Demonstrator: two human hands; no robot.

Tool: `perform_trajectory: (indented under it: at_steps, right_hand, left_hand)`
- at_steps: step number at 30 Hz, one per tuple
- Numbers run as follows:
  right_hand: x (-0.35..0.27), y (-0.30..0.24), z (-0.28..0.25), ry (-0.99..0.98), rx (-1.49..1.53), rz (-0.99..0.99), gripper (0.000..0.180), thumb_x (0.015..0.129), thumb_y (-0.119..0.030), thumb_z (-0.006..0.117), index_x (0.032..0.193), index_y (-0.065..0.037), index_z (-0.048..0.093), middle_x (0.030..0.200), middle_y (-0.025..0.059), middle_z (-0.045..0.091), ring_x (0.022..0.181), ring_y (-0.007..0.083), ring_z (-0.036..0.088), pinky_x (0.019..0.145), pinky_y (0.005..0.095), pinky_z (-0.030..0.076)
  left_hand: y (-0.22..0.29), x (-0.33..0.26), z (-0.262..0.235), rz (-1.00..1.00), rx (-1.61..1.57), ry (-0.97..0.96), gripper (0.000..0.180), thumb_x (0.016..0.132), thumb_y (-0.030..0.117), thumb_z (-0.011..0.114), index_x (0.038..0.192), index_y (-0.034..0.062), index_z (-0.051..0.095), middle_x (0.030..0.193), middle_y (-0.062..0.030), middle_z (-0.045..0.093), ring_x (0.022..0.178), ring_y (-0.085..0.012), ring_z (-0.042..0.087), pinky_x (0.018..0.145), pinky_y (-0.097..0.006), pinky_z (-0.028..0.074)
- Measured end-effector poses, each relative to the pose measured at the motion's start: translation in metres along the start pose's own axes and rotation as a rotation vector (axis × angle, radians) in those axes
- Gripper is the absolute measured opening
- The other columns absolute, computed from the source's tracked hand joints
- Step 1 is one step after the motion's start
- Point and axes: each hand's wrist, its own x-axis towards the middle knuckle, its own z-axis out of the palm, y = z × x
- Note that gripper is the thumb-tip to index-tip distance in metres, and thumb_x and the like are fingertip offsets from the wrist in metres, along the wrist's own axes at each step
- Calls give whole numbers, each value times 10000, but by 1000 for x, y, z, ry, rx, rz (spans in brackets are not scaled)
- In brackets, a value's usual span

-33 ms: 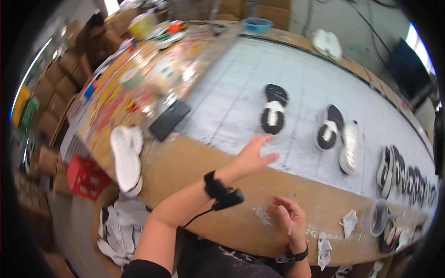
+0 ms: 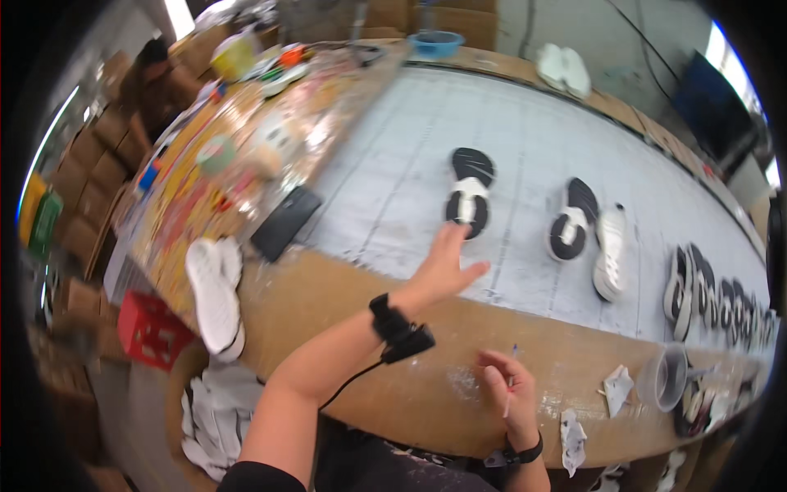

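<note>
Far left: white shoe point(image 2: 215, 295) hangs over the edge of the brown bench point(image 2: 344, 303), above the red crate point(image 2: 149, 330). Any bump to the bench and we judge it tips off. Black flat pad point(image 2: 284, 222) lies just beside it, half on the grey belt point(image 2: 525, 139).

Our left hand point(image 2: 440, 269) is stretched out over the belt edge, fingers spread and holding nothing. Fingertips sit just short of the nearest shoe point(image 2: 468, 192), which lies sole-up, black with a white middle band. Not touching yet, as far as we can tell. Risk here: an open-palm swipe could shove the shoe further up the belt instead of catching it, or spin it out of line. The black wrist unit point(image 2: 400, 329) trails a cable along the forearm; it could snag on the bench edge on the pull back.

Our right hand point(image 2: 510, 392) rests on the bench, fingers pressed together around a thin stick or brush point(image 2: 509, 387). We can't tell what is on its tip. If it is wet, it could smear the bench or the shoe.

Further right: a second sole-up shoe point(image 2: 571, 220) touches a white one point(image 2: 609, 253), then a tight row of shoes point(image 2: 721, 299). Clear cup point(image 2: 666, 377) sits at the bench edge near paper scraps point(image 2: 616, 385); an elbow could knock it.
</note>
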Motion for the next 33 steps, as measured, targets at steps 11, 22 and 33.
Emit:
perform_trajectory:
  at_steps: [11, 22, 33]
  right_hand:
    - [-7, 11, -17, 26, -216, -196, 286, 803, -132, 605, 1081, -70, 572, 989, 93, 621, 856, 193, 598, 752, 285, 471]
    - [-29, -8, 12, 112, 499, -69, 495, 868, -118, 518, 1305, -8, 312, 1112, 69, 523, 1024, 141, 500, 830, 275, 436]
    - [-82, -4, -11, 174, -541, -660, 443, 730, -21, 634, 1151, 15, 498, 1048, 194, 570, 922, 297, 587, 791, 329, 461]
  left_hand:
    - [-25, 80, 8, -517, -794, -93, 594, 770, 305, 592, 1279, 112, 353, 1187, -134, 470, 1060, -253, 474, 804, -446, 438]
    - [92, -114, -27, -270, -1070, -533, 654, 781, 89, 624, 1326, 45, 266, 1290, -96, 393, 1201, -209, 378, 994, -361, 315]
    - [137, -73, -81, -43, -603, 11, 400, 929, 332, 393, 1121, -6, 489, 843, 7, 570, 801, -33, 504, 727, -176, 394]
